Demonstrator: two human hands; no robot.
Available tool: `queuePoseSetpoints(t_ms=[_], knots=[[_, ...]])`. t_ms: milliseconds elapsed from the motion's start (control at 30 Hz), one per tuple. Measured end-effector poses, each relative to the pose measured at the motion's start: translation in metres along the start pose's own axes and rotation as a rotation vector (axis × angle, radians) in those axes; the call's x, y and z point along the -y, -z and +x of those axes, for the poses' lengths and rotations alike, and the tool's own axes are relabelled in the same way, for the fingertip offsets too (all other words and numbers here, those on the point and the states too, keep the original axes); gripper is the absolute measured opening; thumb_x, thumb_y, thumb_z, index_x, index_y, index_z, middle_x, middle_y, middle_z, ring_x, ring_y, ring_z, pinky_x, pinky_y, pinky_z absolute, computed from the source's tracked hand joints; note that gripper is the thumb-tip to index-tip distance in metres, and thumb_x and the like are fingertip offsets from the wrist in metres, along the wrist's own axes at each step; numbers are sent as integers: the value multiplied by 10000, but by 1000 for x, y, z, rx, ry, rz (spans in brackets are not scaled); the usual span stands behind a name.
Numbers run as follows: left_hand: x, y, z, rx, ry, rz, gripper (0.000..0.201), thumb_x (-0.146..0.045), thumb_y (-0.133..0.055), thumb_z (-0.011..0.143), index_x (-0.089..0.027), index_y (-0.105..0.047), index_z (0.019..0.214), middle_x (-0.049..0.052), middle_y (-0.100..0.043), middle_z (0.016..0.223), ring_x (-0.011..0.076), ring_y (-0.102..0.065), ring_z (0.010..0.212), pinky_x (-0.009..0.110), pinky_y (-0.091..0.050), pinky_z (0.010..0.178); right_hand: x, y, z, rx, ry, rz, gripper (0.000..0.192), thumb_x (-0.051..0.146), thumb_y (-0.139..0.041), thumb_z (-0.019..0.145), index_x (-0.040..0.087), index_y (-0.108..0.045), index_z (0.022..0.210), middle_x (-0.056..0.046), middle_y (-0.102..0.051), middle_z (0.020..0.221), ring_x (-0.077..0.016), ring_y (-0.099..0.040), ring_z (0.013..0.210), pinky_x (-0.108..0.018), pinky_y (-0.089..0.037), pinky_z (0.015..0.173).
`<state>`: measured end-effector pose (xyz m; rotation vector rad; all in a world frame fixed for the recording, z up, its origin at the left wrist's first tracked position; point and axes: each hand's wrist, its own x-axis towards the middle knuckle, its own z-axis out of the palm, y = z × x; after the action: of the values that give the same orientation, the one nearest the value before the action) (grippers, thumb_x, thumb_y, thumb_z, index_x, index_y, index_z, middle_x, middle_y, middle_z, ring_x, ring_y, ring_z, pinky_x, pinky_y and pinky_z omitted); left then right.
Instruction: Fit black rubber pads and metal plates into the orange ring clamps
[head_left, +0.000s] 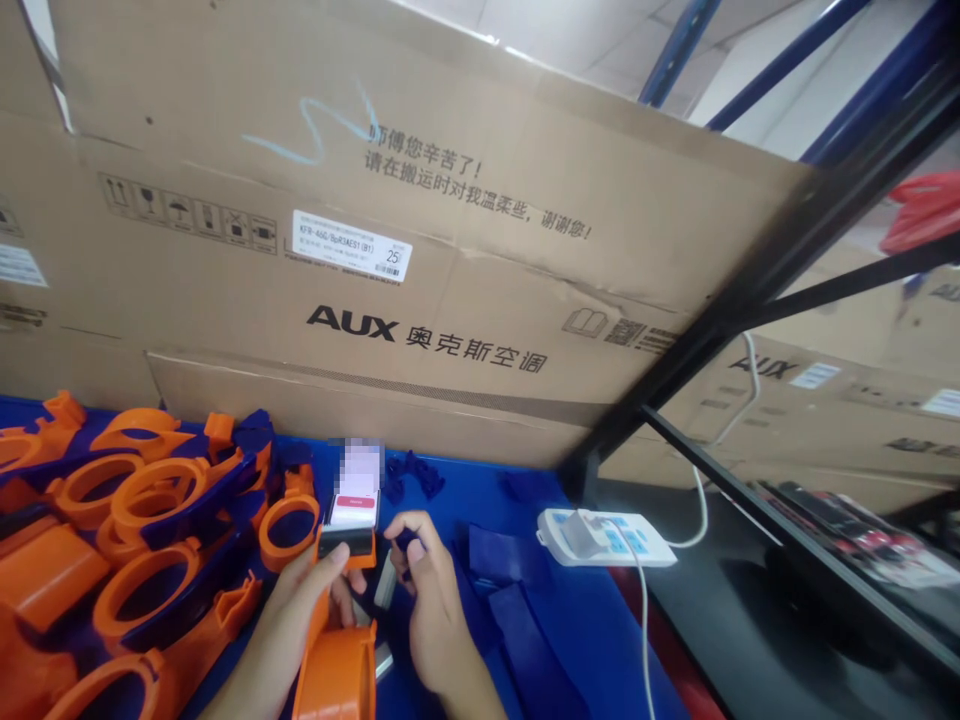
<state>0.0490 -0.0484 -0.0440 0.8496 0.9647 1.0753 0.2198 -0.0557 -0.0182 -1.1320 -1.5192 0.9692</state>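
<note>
My left hand is closed around an orange tape dispenser, its thumb pressing on the black strip at the dispenser's head. To its right, my right hand is curled with thumb and index finger close together on a small dark blue piece, whose shape is partly hidden. Just beyond the dispenser's head is a phone with a lit screen. Between the hands, a grey metallic bar shows in part on the blue surface.
Many orange tape dispensers with dark blue parts are heaped at left. Dark blue pieces lie on the blue tabletop. A white power strip with cables sits at right, beside a black rack frame. Cardboard stands behind.
</note>
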Motion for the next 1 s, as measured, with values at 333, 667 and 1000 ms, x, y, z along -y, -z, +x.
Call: queuePoseSetpoints(t_ms=[333,667,1000], knots=[[3,-1,-1,-7,57,-78,487,-618,-665,869,-158,-715,717,56,-674,517,183,-614,480,262,-449,536,9,-2,8,-121,156,39,265,335,-552,1043,275,-657,1279,-74,-712,1188,-236,-678,1088,-356,-528,944],[-3,-1,0,-9,63,-135,473,-602,-692,857,-160,-704,689,53,-664,497,177,-610,461,253,-443,514,13,-4,11,-88,183,41,276,282,-729,924,276,-754,1199,-98,-697,1238,-239,-697,1031,-364,-578,900],[-8,-4,-7,-63,129,-201,450,-589,-737,824,-153,-733,714,48,-666,502,170,-599,452,259,-472,502,4,2,14,-296,-9,-8,214,388,-595,1002,210,-713,1019,-40,-694,876,-192,-636,782,-291,-502,696]])
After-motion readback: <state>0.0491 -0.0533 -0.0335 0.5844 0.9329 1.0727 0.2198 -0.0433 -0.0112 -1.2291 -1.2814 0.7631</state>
